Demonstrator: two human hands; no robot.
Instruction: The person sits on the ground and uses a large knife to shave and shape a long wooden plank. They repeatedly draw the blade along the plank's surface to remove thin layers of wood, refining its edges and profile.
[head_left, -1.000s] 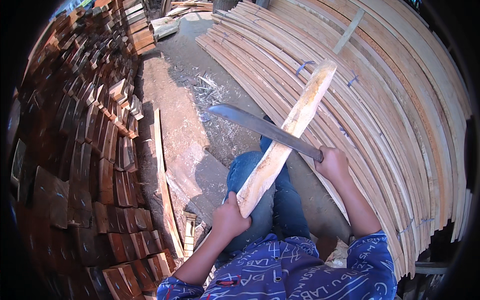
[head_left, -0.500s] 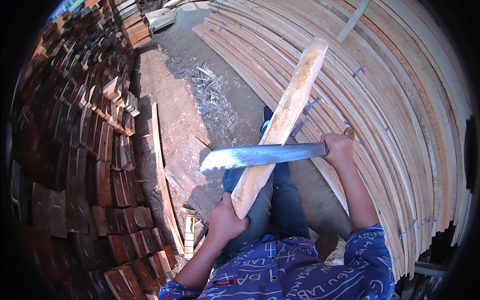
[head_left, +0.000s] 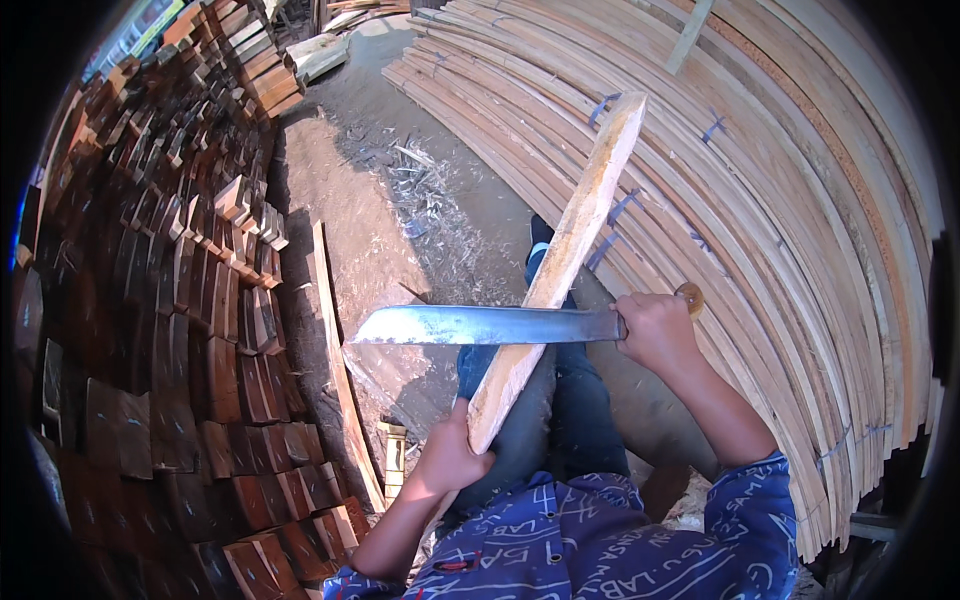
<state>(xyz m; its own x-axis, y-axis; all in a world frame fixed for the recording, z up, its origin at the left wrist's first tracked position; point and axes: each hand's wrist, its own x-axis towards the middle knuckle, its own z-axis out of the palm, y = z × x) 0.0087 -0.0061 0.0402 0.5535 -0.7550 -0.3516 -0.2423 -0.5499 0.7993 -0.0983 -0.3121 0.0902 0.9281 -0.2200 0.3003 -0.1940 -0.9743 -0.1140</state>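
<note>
My left hand (head_left: 455, 455) is closed round the near end of a rough pale plank (head_left: 572, 235), which slants up and to the right away from my lap. In my right hand (head_left: 660, 328) is the handle of a machete (head_left: 450, 325), its round wooden butt showing past my fist. The broad blade points left and crosses over the plank's lower middle. Whether the edge touches the wood cannot be told. My jeans-clad legs (head_left: 578, 415) are beneath the plank.
Stacked dark wood blocks (head_left: 190, 370) fill the left side. Long thin boards (head_left: 760, 200), bundled with blue ties, lie across the right. Wood shavings (head_left: 425, 185) litter the ground ahead. A narrow strip of wood (head_left: 340, 350) lies beside the stack, near a short yellowish piece (head_left: 395, 460).
The machete and my right hand have moved left and slightly down along the plank. The plank's far end sits a little lower, and the view has shifted slightly.
</note>
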